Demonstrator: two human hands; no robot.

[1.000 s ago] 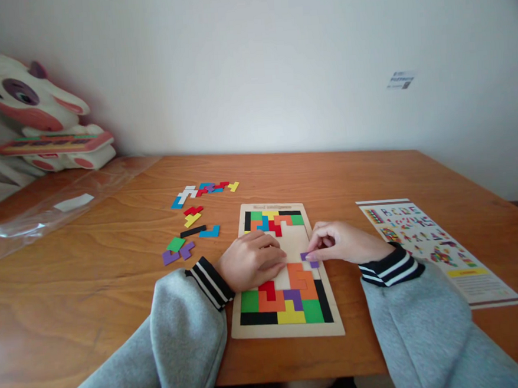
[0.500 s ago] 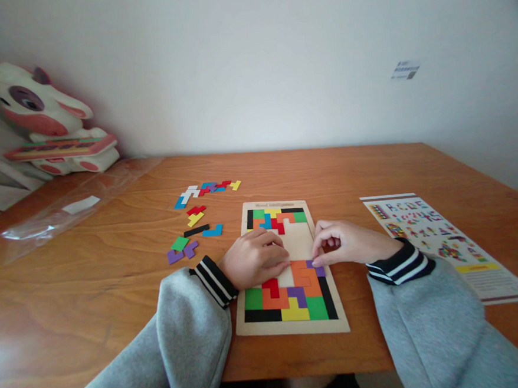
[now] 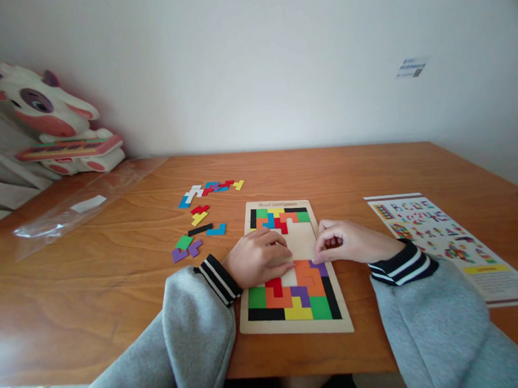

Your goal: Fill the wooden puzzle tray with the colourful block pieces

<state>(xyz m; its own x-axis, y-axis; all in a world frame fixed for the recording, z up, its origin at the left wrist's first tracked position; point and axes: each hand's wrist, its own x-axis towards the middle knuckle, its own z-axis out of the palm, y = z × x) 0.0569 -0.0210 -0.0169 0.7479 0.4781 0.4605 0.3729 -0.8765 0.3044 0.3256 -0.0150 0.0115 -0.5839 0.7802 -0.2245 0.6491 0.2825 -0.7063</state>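
A wooden puzzle board [image 3: 296, 328] lies on the table, partly filled with coloured pieces at its far and near ends. Bare wood shows in its middle. My left hand [image 3: 263, 257] rests over the board's left side, fingers together and palm down, hiding what lies beneath. At the right edge my right hand [image 3: 340, 241] has thumb and forefinger pinched just above a purple piece [image 3: 320, 269]; whether anything is between the fingertips is too small to tell. An orange piece [image 3: 314, 283] sits beside the purple one.
Loose coloured pieces lie left of the board, among them a green square [image 3: 184, 242] and a black bar [image 3: 200, 229]. A printed sheet [image 3: 455, 245] is at the right. A clear plastic bag [image 3: 65, 216] and a cow toy [image 3: 68, 127] stand at the far left.
The view has shifted slightly, so everything sits a little further right. My right fingertips have moved slightly at the purple piece, which now sits flush beside the orange one. My left hand stays in place.
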